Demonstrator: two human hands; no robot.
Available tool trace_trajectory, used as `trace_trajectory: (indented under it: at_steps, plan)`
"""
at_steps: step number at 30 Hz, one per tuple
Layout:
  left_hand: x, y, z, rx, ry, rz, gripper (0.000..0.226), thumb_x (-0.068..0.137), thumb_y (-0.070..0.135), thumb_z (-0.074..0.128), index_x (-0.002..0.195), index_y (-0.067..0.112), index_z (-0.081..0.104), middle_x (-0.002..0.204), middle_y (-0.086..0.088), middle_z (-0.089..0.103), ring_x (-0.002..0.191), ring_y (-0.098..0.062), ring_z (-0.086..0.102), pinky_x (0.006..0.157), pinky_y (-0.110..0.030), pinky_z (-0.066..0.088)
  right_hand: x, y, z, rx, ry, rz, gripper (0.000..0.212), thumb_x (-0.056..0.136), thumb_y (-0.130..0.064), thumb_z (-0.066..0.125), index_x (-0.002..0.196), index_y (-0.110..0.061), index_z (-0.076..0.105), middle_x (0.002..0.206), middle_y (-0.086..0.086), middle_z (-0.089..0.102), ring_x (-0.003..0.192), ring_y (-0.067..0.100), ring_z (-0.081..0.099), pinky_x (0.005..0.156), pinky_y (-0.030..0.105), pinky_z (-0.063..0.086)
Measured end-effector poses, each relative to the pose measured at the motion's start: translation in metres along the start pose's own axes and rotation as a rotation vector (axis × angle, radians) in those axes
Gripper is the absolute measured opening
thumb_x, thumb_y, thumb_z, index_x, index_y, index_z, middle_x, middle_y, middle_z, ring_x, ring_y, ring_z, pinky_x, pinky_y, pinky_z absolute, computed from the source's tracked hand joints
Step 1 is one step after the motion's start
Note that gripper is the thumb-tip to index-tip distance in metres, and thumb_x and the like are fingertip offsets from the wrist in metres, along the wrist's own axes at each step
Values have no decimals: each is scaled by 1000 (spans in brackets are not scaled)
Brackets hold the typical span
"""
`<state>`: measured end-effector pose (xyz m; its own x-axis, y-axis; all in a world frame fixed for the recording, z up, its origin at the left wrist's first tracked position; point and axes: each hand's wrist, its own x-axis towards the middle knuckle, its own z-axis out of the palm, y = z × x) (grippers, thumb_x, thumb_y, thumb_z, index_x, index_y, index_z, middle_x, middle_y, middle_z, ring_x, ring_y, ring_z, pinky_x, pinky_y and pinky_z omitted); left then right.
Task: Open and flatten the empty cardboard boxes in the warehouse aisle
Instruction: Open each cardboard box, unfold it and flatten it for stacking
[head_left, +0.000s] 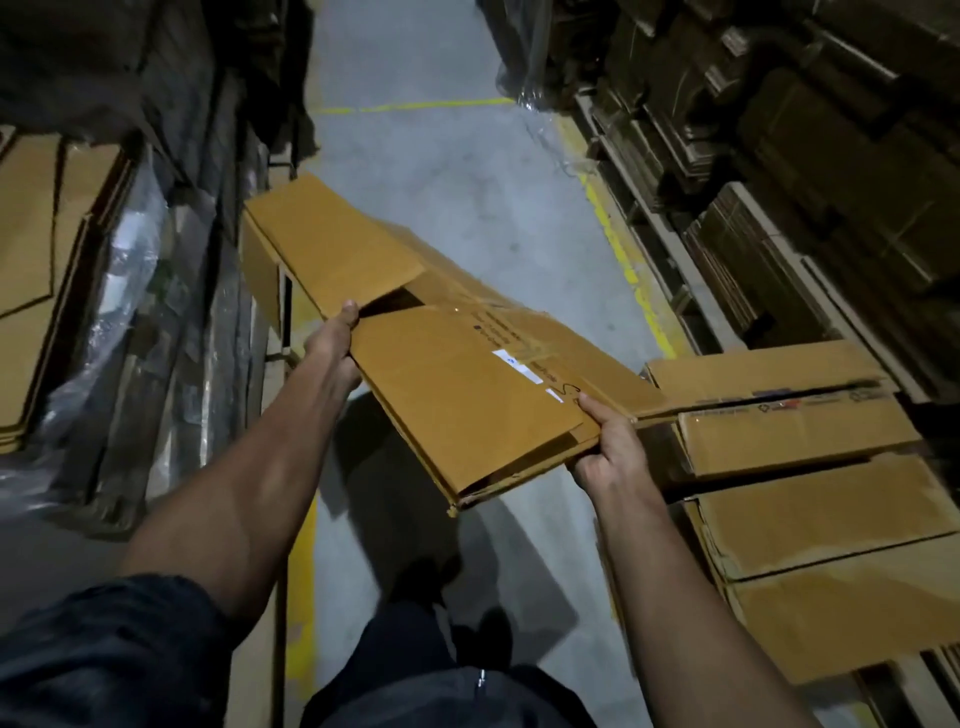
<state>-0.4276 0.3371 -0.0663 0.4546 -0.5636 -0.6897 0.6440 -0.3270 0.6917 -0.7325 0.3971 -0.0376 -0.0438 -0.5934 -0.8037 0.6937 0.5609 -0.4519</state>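
Cardboard box (441, 332) gripped by left hand (330, 345) and right hand (610, 447), fingers clamped on edges, stacked cartons (810, 467) just right

Tan-brown cardboard box (457, 374), white label (519, 364); grey floor (441, 171), yellow lines (623, 260).

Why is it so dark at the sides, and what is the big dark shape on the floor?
Head view: light falls mostly on the floor and the box, so the shelves at the sides fade into gloom; the dark shape is the shadow of the box and the person; the tape on the box shows a small glint; the wide lens bends the yellow line and the edges.
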Motion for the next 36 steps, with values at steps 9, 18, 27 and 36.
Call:
trace_trajectory:
  at_steps: [9,18,27,36]
  plan:
    - [33,10,8,9,-20,-99,31,96,35,64,113,9,60,99,-13,71,96,-30,70,77,-48,57,25,-7,49,-30,40,-98,13,89,3,65,102,5,64,82,24,74,71,35,74,70,53,60]
    - [65,39,23,-53,-132,-119,55,97,64,42,113,17,65,104,-11,71,97,-29,65,78,-45,54,54,0,131,66,130,-85,6,91,6,59,93,0,60,60,18,69,50,30,69,49,48,58]
    - [92,-21,-36,92,19,-428,77,89,70,46,144,16,51,142,-16,55,132,-39,50,110,-60,36,73,0,158,46,154,-124,24,90,7,59,113,0,59,82,22,73,66,36,73,66,51,61]
    - [66,-40,-108,170,228,-588,35,106,20,46,128,-6,52,133,-13,58,127,-36,53,101,-47,39,90,6,147,-189,163,-164,19,87,12,58,105,6,61,108,25,69,82,36,72,78,53,60]
